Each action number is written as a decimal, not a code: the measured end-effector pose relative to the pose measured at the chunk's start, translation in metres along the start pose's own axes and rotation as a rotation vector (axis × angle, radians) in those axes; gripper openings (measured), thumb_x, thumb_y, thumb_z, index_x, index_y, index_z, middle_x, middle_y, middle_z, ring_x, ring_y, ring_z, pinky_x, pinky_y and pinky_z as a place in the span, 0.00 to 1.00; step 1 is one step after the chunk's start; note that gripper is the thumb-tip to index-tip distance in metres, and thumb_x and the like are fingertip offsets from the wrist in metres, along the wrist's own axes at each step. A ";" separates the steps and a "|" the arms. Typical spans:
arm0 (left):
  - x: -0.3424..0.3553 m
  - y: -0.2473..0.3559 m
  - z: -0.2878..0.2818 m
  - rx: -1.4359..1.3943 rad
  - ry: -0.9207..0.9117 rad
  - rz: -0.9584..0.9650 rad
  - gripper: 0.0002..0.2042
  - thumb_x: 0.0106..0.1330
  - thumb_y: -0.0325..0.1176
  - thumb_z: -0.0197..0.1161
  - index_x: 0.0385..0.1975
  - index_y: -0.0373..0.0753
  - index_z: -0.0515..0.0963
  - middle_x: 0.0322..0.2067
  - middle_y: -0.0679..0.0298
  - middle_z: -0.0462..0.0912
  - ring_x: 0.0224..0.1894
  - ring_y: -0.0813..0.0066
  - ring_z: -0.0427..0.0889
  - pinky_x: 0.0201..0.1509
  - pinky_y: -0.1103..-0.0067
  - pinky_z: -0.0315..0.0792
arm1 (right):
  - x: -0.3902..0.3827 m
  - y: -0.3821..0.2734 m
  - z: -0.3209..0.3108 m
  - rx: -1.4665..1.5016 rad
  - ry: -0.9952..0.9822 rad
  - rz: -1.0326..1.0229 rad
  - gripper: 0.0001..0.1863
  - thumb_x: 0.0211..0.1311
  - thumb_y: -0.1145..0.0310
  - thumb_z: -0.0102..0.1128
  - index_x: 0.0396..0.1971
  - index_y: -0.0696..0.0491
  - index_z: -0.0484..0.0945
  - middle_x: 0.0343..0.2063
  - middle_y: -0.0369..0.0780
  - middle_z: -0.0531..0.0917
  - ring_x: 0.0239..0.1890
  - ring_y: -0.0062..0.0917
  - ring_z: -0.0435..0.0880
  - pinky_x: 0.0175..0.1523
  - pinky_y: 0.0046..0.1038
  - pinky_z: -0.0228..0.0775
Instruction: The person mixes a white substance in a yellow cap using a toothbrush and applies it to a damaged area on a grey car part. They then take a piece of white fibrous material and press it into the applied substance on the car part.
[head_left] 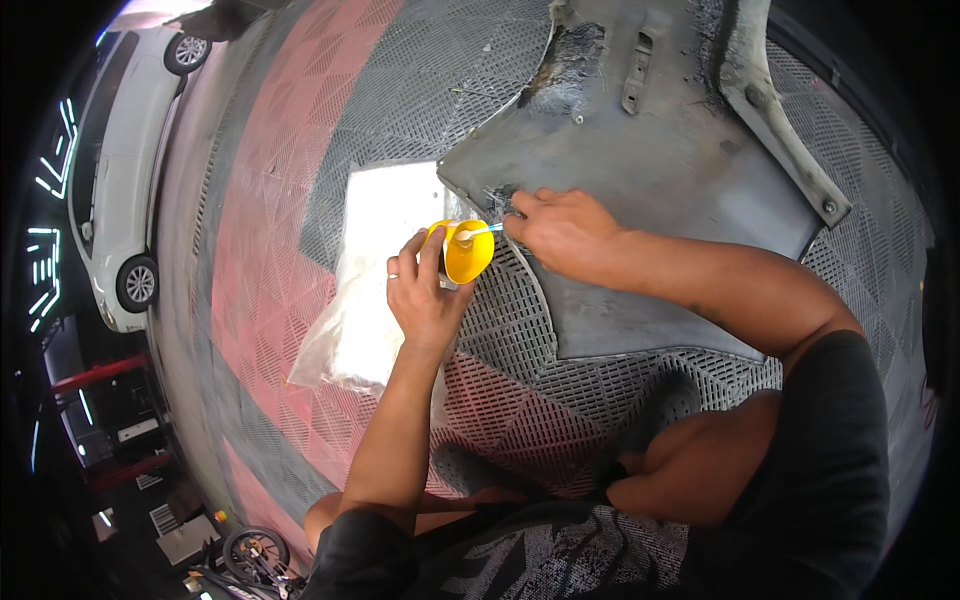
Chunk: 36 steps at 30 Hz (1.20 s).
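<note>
My left hand [425, 280] is wrapped round a small yellow cup [470, 260], tilted so that its inside shows. In my right hand [562, 232], the fingers pinch a thin stick or brush [488, 231] with a blue part near the fingers and a pale end inside the cup. What the cup contains is hard to make out. Just beyond and under my right hand lies a large grey metal car body panel [660, 200]. A dark rough patch [497, 200] marks the panel's near left corner, close to the cup.
White sheets in a clear plastic bag [375, 270] lie left of the panel on the grey and red grid floor [270, 200]. A curved metal strip [780, 130] runs along the panel's right. A white car [125, 170] and a bicycle [255, 555] stand far left.
</note>
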<state>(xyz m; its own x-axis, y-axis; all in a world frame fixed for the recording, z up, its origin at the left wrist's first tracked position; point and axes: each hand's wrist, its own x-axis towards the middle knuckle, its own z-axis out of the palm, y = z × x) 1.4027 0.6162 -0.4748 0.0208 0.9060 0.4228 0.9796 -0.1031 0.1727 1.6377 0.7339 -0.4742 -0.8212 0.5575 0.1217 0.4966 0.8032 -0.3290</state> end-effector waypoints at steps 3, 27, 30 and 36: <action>0.008 0.003 -0.001 0.065 0.019 0.018 0.42 0.41 0.31 0.86 0.64 0.48 0.80 0.58 0.58 0.83 0.50 0.55 0.83 0.52 0.64 0.80 | -0.002 0.002 -0.004 0.159 -0.045 0.081 0.10 0.61 0.72 0.66 0.42 0.51 0.84 0.45 0.44 0.84 0.47 0.40 0.89 0.50 0.44 0.82; -0.046 0.027 0.049 -0.294 -0.096 -0.743 0.43 0.50 0.48 0.89 0.64 0.40 0.74 0.51 0.49 0.89 0.55 0.47 0.87 0.59 0.58 0.80 | -0.047 0.082 0.087 0.967 -0.109 0.624 0.12 0.73 0.73 0.58 0.50 0.55 0.87 0.41 0.42 0.89 0.41 0.26 0.86 0.47 0.33 0.78; -0.040 0.033 0.045 -0.336 -0.131 -0.777 0.44 0.51 0.45 0.89 0.66 0.35 0.73 0.57 0.49 0.87 0.59 0.55 0.86 0.65 0.66 0.78 | -0.051 0.063 0.088 0.733 -0.196 0.570 0.12 0.74 0.73 0.57 0.51 0.53 0.86 0.44 0.48 0.88 0.47 0.37 0.88 0.52 0.40 0.78; -0.064 0.018 0.051 -0.210 -0.056 -0.730 0.44 0.51 0.48 0.89 0.67 0.39 0.74 0.55 0.48 0.81 0.59 0.48 0.83 0.64 0.60 0.77 | -0.044 0.048 0.073 0.616 -0.050 0.483 0.12 0.75 0.73 0.57 0.53 0.52 0.82 0.50 0.49 0.85 0.53 0.48 0.85 0.58 0.46 0.76</action>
<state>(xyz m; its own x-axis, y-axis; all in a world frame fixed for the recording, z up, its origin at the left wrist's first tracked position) 1.4295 0.5774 -0.5446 -0.6025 0.7929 0.0912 0.6899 0.4599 0.5590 1.6776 0.7324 -0.5639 -0.5728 0.7936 -0.2051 0.5686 0.2046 -0.7968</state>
